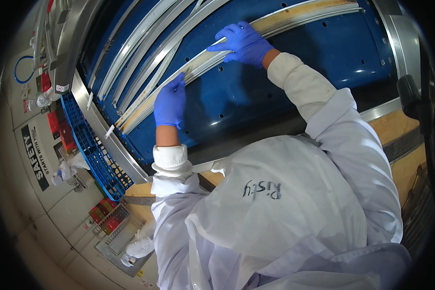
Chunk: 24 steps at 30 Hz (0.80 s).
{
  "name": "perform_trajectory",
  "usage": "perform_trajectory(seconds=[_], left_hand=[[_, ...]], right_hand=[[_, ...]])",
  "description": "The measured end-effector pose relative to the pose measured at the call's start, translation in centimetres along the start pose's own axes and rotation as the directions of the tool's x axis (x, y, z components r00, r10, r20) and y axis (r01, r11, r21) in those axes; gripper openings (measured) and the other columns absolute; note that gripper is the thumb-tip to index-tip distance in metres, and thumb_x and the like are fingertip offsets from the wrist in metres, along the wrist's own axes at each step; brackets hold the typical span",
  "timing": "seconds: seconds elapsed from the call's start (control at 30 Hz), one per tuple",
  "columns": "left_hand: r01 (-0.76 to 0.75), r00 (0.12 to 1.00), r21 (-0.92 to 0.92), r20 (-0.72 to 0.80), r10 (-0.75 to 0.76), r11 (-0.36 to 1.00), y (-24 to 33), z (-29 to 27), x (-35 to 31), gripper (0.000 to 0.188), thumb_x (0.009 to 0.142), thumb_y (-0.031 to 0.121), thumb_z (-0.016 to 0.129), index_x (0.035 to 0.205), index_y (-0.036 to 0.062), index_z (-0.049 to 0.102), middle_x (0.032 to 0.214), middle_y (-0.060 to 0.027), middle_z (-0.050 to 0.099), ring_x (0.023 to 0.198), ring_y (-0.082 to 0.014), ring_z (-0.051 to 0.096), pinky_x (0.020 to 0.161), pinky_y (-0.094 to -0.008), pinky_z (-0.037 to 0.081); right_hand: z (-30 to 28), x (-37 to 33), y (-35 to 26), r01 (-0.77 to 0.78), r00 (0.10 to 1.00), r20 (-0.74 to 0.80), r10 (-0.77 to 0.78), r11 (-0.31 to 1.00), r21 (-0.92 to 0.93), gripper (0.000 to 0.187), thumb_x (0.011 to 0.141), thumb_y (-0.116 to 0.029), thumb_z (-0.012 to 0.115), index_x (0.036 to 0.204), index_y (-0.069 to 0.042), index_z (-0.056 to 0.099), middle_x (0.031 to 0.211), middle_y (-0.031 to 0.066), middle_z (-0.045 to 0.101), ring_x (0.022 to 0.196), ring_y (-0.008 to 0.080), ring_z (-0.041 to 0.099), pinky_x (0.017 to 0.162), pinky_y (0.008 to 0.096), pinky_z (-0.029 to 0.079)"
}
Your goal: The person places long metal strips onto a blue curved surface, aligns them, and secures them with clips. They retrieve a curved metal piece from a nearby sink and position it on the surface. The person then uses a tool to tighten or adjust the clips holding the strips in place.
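A long, pale rail (304,17) with yellow-brown stains along its upper face lies slantwise across a blue panel dotted with small holes (319,55). My left hand (170,104), in a blue glove, grips the rail's near edge, with the fingers pressed together at its left part. Farther right, my gloved right hand (244,44) is laid over the rail from above, its fingers bent around it and one stretched along it. The undersides of both grips are hidden. Several other pale metal rails (145,50) lie beyond my left hand on the same blue surface.
A metal frame (110,135) borders the blue panel on the left, with short white pegs on it. Beyond it stand a blue plastic lattice crate (99,154) and a wire rack (113,222). People in white work farther left. A dark post (413,99) rises at the right.
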<state>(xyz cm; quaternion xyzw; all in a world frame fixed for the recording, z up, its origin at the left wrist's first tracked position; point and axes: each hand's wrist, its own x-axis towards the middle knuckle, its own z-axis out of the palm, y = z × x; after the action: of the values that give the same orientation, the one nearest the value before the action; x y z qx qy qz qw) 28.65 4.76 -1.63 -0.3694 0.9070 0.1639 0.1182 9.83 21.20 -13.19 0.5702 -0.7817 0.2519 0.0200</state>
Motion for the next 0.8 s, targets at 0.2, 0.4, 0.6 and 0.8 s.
perform_trajectory(seconds=[0.2,0.4,0.6,0.8], left_hand=[[-0.143,0.987,0.003,-0.067,0.143,0.99,6.3,3.1,-0.5,0.029,0.096,0.036,0.05,0.121,0.0351,0.065,0.104,-0.0148,0.068,0.093,-0.0375,0.065,0.083,-0.0438,0.052],[-0.094,0.992,0.033,-0.078,0.096,0.995,7.3,4.3,0.3,0.029,0.096,0.037,0.05,0.12,0.035,0.066,0.103,-0.0143,0.069,0.092,-0.0362,0.066,0.081,-0.0427,0.053],[0.021,1.0,0.115,0.0,-0.021,0.993,8.9,3.7,1.1,0.029,0.094,0.037,0.053,0.119,0.0334,0.067,0.103,-0.0128,0.069,0.093,-0.0354,0.066,0.082,-0.0424,0.053],[0.111,0.993,0.166,-0.059,-0.102,0.98,10.6,4.4,0.1,0.029,0.094,0.036,0.053,0.12,0.0338,0.066,0.105,-0.0121,0.069,0.094,-0.0349,0.066,0.084,-0.042,0.052]], right_hand=[[-2.9,-2.8,4.2,-0.05,0.998,-0.035,0.045,0.986,-0.159,0.051,0.079,-0.035,0.071,0.128,-0.044,0.058,0.121,0.0009,0.058,0.12,0.0219,0.05,0.107,0.0449,0.028],[-2.9,-2.7,5.1,-0.058,0.998,0.009,0.06,0.991,-0.124,0.051,0.079,-0.037,0.07,0.128,-0.045,0.057,0.12,0.0015,0.058,0.118,0.0221,0.05,0.107,0.0457,0.029],[-3.7,-2.3,4.7,-0.057,0.994,0.08,0.069,0.989,-0.138,0.053,0.08,-0.046,0.067,0.132,-0.046,0.055,0.117,0.0017,0.058,0.113,0.0209,0.051,0.102,0.0441,0.031],[-2.8,-2.5,5.0,-0.009,1.0,-0.015,0.008,0.999,-0.051,0.051,0.079,-0.047,0.067,0.129,-0.043,0.059,0.114,0.0,0.058,0.107,0.0199,0.053,0.097,0.0426,0.034]])
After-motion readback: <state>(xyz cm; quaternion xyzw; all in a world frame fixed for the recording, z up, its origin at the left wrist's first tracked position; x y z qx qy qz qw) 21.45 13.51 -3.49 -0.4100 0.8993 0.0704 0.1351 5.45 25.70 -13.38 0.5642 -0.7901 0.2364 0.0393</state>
